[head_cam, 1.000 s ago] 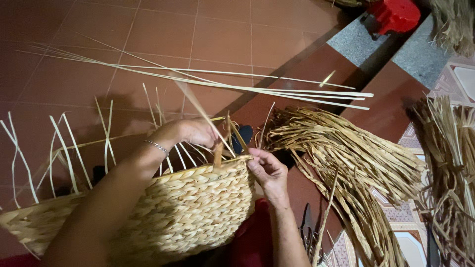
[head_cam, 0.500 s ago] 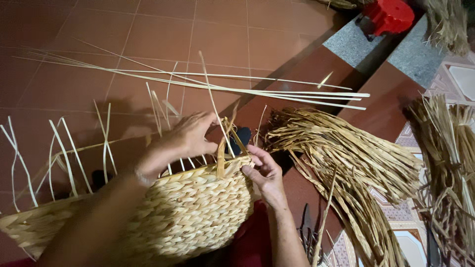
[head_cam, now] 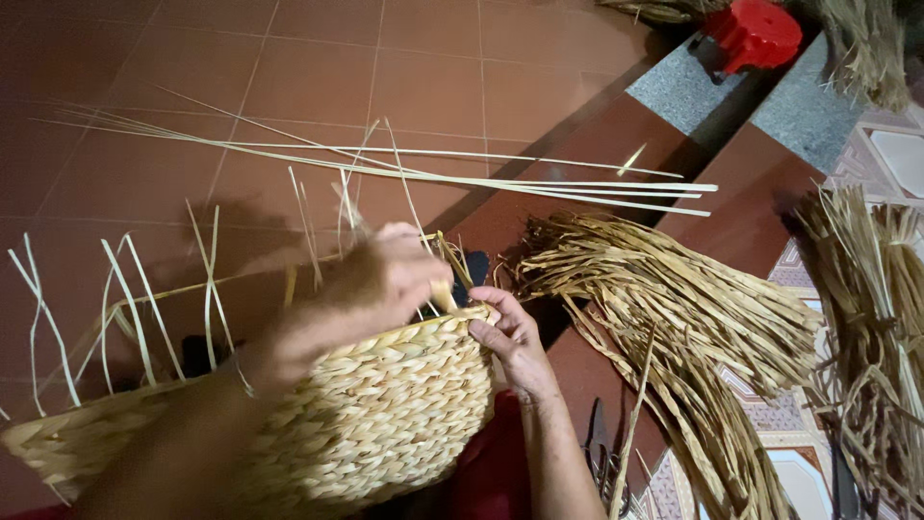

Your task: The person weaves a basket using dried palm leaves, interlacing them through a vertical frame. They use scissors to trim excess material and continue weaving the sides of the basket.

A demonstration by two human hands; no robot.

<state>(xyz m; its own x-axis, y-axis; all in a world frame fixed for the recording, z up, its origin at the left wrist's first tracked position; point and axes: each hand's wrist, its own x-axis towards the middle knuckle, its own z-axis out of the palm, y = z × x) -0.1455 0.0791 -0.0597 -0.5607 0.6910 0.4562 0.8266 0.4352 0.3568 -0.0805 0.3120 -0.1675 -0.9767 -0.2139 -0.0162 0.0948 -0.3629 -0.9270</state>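
Observation:
A half-woven straw basket (head_cam: 385, 414) lies across my lap, with thin pale upright stakes (head_cam: 125, 299) sticking up from its rim. My left hand (head_cam: 380, 284), blurred, reaches over the rim and pinches a flat straw strand (head_cam: 443, 289) at the basket's top right corner. My right hand (head_cam: 515, 342) presses against the same corner from the right, fingers on the woven edge beside the strand.
A bundle of dried straw strands (head_cam: 674, 318) lies on the floor to the right, another bundle (head_cam: 866, 318) at the far right. Long thin reeds (head_cam: 462, 169) lie on the red tiles. Scissors (head_cam: 602, 453) sit by my right forearm. A red plastic stool (head_cam: 756, 34) stands at the top.
My left hand has moved right along the rim and dropped onto the strand at the corner. My right hand has stayed at the basket's edge.

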